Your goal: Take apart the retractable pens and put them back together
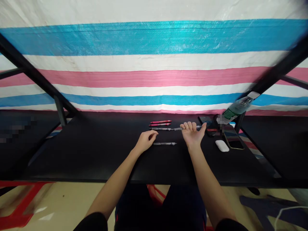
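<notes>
My left hand [145, 141] rests on the black table, its fingers loosely bent and a gap between thumb and fingertips. Nothing shows in it. A clear-barrelled pen [165, 144] lies just right of it, and a black-and-clear pen [160, 129] lies just beyond its fingertips. Palm up, my right hand [193, 134] has its fingers curled around a grey pen [177, 129], the thumb sticking out to the right. The fingers hide the pen's middle. Two red pens, one darker [160, 122] and one pinkish [159, 124], lie side by side farther back.
Right of my right hand are a white earbud case [222, 146], a phone [234, 142], a dark box-like item [205, 120] and a tilted plastic bottle [238, 107]. Black metal posts [43, 81] flank the table [91, 154]. A striped sheet [154, 38] hangs behind.
</notes>
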{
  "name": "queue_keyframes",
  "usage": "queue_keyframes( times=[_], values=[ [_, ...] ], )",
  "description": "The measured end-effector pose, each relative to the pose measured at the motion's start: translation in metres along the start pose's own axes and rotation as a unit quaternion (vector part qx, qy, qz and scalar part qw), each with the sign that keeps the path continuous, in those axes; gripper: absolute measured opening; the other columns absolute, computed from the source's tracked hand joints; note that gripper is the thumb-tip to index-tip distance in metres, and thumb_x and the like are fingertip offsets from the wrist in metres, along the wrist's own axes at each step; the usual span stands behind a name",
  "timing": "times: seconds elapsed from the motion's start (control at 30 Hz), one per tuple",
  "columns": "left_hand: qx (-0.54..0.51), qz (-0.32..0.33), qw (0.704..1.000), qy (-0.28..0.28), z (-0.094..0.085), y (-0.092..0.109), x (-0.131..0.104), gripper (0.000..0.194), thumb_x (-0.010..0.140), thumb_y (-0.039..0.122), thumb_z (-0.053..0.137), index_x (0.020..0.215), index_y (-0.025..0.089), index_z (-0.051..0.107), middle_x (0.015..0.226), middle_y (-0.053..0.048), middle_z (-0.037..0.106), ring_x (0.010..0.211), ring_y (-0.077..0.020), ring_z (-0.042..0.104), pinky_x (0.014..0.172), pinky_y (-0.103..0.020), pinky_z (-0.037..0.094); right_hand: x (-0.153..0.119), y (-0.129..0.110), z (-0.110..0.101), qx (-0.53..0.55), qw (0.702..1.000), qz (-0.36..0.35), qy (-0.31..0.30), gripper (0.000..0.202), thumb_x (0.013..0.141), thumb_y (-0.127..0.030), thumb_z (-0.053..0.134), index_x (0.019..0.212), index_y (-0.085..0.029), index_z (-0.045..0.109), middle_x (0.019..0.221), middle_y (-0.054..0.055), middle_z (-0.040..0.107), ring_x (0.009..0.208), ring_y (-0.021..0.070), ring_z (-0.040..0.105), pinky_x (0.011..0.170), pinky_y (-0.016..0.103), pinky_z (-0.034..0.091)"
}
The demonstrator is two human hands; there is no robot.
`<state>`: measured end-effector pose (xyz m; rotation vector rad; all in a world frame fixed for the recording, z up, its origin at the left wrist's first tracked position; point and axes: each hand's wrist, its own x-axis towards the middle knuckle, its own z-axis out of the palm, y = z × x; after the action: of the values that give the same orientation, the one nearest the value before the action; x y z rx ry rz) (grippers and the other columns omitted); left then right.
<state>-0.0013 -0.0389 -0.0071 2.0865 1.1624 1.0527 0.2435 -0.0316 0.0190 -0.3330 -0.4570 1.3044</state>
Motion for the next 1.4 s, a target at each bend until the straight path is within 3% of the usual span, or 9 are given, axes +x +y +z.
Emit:
queue_keyframes(
  times=[0.17,0.33,0.57,0.63,0.8,1.03,1.17,1.3,1.4],
  values=[
    [0.004,0.002,1.000,-0.002,0.000,-0.001,0.000,0.019,0.088,0.020,0.050,0.092,0.017,0.068,0.072,-0.001,0.066,0.058,-0.0104,0.054,0.060,-0.022,0.042,0.001,0.002,-0.001,0.010,1.000,0.004,0.004,0.055,0.096,-0.041,0.040,0.055,-0.019,0.010,0.052,-0.004,0.017,0.048,0.0113,0.026,0.052,0.030,0.037],
    [0.009,-0.003,1.000,-0.007,-0.001,-0.001,0.000,0.018,0.088,0.019,0.050,0.092,0.018,0.068,0.074,-0.001,0.067,0.060,-0.0109,0.056,0.060,-0.022,0.042,0.002,0.005,-0.002,0.017,1.000,0.010,-0.010,0.059,0.093,-0.045,0.046,0.057,-0.020,0.008,0.053,-0.005,0.016,0.049,0.0117,0.028,0.052,0.030,0.037],
    [0.022,0.001,1.000,-0.009,0.001,-0.002,0.000,0.018,0.088,0.019,0.050,0.091,0.018,0.069,0.076,-0.001,0.068,0.060,-0.0110,0.056,0.062,-0.023,0.043,-0.001,0.012,0.005,0.028,0.999,0.034,-0.032,0.058,0.089,-0.026,0.054,0.054,-0.019,0.008,0.052,-0.005,0.012,0.048,0.0105,0.024,0.051,0.027,0.035],
    [0.026,-0.001,1.000,-0.004,0.001,-0.002,0.000,0.019,0.088,0.019,0.050,0.091,0.018,0.069,0.080,-0.002,0.070,0.062,-0.0111,0.057,0.062,-0.023,0.043,-0.003,0.016,0.007,0.012,0.998,0.045,-0.033,0.059,0.089,-0.028,0.054,0.054,-0.019,0.009,0.051,-0.005,0.012,0.048,0.0109,0.023,0.051,0.028,0.036],
    [0.030,-0.002,1.000,-0.006,0.000,0.000,0.000,0.021,0.089,0.020,0.049,0.092,0.018,0.069,0.084,-0.003,0.071,0.064,-0.0118,0.058,0.064,-0.024,0.045,-0.007,0.025,0.009,-0.032,0.996,0.075,-0.030,0.062,0.093,-0.051,0.045,0.052,-0.020,0.010,0.050,-0.004,0.016,0.048,0.0126,0.025,0.050,0.031,0.036],
    [0.033,0.010,0.999,0.012,-0.001,0.003,0.001,0.020,0.091,0.023,0.049,0.094,0.018,0.067,0.086,-0.004,0.067,0.067,-0.0128,0.057,0.065,-0.025,0.045,-0.005,0.025,0.007,-0.074,0.996,0.040,-0.030,0.059,0.095,-0.038,0.049,0.053,-0.020,0.011,0.051,-0.004,0.014,0.047,0.0128,0.024,0.053,0.032,0.038],
    [0.041,0.023,0.998,0.030,-0.002,0.009,0.001,0.021,0.093,0.027,0.048,0.103,0.018,0.065,0.095,-0.007,0.063,0.077,-0.0143,0.058,0.071,-0.027,0.048,-0.010,0.030,0.012,-0.087,0.992,0.064,-0.067,0.060,0.093,-0.033,0.052,0.049,-0.021,0.013,0.048,-0.004,0.015,0.047,0.0127,0.025,0.054,0.032,0.037],
    [0.038,0.068,0.997,-0.009,0.002,0.014,-0.002,0.027,0.091,0.031,0.055,0.114,0.019,0.062,0.110,-0.009,0.065,0.099,-0.0192,0.060,0.090,-0.034,0.047,-0.016,0.043,0.018,-0.125,0.981,0.088,-0.116,0.060,0.091,-0.042,0.056,0.045,-0.022,0.023,0.047,-0.004,0.024,0.049,0.0130,0.029,0.061,0.033,0.040],
    [0.054,0.077,0.995,-0.036,0.007,0.013,-0.003,0.024,0.090,0.032,0.058,0.108,0.018,0.065,0.102,-0.008,0.069,0.094,-0.0198,0.062,0.088,-0.035,0.047,-0.019,0.052,0.020,-0.180,0.968,0.088,-0.149,0.053,0.089,-0.051,0.056,0.047,-0.023,0.040,0.051,-0.002,0.038,0.056,0.0144,0.040,0.069,0.035,0.043]
  ],
)
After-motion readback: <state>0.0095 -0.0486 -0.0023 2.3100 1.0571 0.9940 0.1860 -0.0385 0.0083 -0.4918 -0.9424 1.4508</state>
